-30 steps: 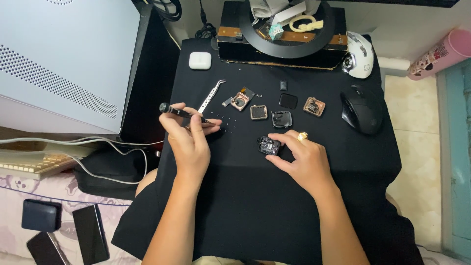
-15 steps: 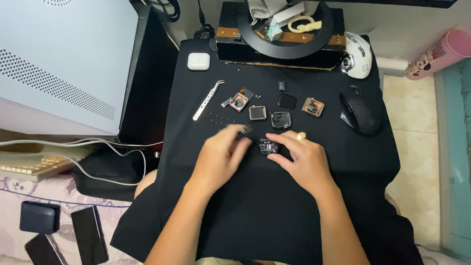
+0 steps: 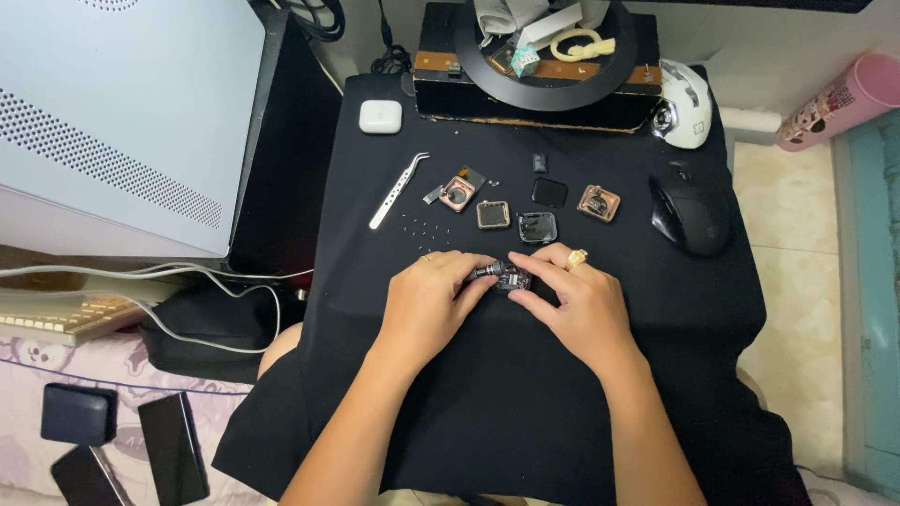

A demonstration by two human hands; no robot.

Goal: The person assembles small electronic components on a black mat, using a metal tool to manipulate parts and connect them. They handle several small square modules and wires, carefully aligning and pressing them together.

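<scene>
Both hands meet over a small dark square watch body (image 3: 509, 277) on the black cloth table (image 3: 675, 319). My right hand (image 3: 574, 302), with a gold ring on one finger, pinches the watch body from the right. My left hand (image 3: 429, 302) grips a small dark screwdriver (image 3: 485, 273) whose tip rests against the watch body's left side. Just beyond the hands lie several small square watch parts: a copper-toned frame (image 3: 492, 214), a dark case (image 3: 537, 227), a black glass square (image 3: 549, 192), and another copper piece (image 3: 598, 202). Tiny screws (image 3: 422, 225) are scattered near them.
Silver tweezers (image 3: 398, 190) and a white earbud case (image 3: 380, 116) lie at the far left of the cloth. A black mouse (image 3: 689, 214) and a white mouse (image 3: 684, 103) sit at the right. A black ring stand (image 3: 544, 75) is at the back, a white computer case (image 3: 112, 112) at the left.
My left hand has moved right from beside the tweezers, carrying the screwdriver, and now touches the watch body. My right hand has stayed on the watch body.
</scene>
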